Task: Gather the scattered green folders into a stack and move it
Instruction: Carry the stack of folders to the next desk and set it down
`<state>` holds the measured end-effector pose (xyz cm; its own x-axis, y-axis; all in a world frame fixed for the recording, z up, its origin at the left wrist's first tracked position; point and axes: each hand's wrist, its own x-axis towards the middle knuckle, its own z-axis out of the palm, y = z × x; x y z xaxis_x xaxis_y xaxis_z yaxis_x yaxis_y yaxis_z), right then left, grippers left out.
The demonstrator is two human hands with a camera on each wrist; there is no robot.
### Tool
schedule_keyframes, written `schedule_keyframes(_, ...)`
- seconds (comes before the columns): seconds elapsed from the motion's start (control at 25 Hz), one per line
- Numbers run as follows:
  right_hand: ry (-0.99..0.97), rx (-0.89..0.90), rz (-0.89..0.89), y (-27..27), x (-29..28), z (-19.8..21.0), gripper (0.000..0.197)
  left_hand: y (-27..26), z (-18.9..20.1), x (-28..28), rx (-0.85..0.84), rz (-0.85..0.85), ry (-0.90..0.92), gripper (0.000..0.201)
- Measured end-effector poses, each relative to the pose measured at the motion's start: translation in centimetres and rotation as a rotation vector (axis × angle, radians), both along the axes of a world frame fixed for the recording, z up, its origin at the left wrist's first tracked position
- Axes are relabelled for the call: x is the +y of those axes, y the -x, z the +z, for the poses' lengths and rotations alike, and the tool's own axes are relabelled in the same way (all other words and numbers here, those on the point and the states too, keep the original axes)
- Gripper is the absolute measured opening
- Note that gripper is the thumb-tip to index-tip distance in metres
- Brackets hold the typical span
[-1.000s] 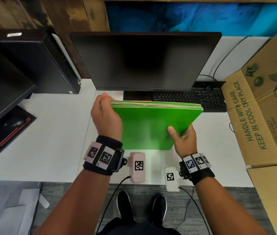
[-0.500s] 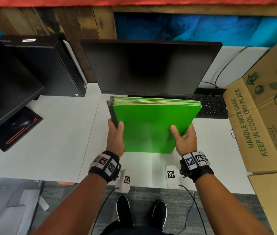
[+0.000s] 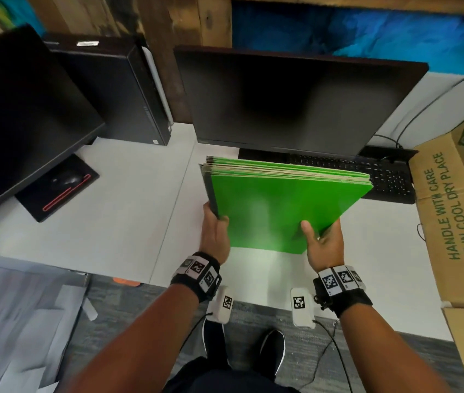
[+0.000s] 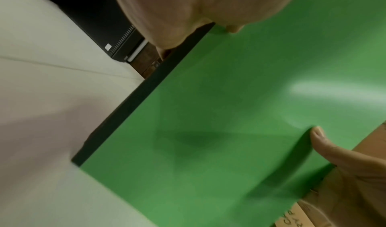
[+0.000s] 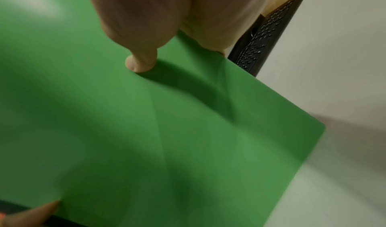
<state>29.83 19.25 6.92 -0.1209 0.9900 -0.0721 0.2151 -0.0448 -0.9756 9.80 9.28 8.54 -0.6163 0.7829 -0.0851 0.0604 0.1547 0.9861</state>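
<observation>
Both hands, left hand (image 3: 216,234) and right hand (image 3: 325,243), grip green folders (image 3: 276,205) beside "HANDLE WITH CARE" box (image 3: 457,211).

White desk (image 3: 117,222), wood wall (image 3: 128,18), grey carpet (image 3: 140,321)

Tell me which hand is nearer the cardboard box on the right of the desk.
Right. The right hand grips the folder stack's near right corner, on the side toward the cardboard box. The left hand grips the stack's left edge, farther away.

Smooth green folders (image 3: 279,211) with faint sheen, matt white desk (image 3: 88,222), corrugated cardboard box (image 3: 457,211) — printed.
</observation>
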Motion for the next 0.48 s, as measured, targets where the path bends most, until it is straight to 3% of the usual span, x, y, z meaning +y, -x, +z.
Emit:
schedule_keyframes(0.16, 0.004, -0.053, -0.022, 4.0, 0.4, 2.6, 0.045, 3.9, 0.8, 0.6, 0.165, 0.013, 0.103, 0.052)
schedule_keyframes(0.32, 0.125, -0.186, 0.022, 12.2, -1.1, 3.2, 0.043, 12.0, 1.1, -1.0, 0.389, 0.104, 0.329, 0.059)
schedule_keyframes(0.48, 0.350, -0.402, 0.172, 21.6, -3.4, 1.1, 0.043, 21.4, -0.5, -3.8, 0.327, 0.287, 0.487, 0.054)
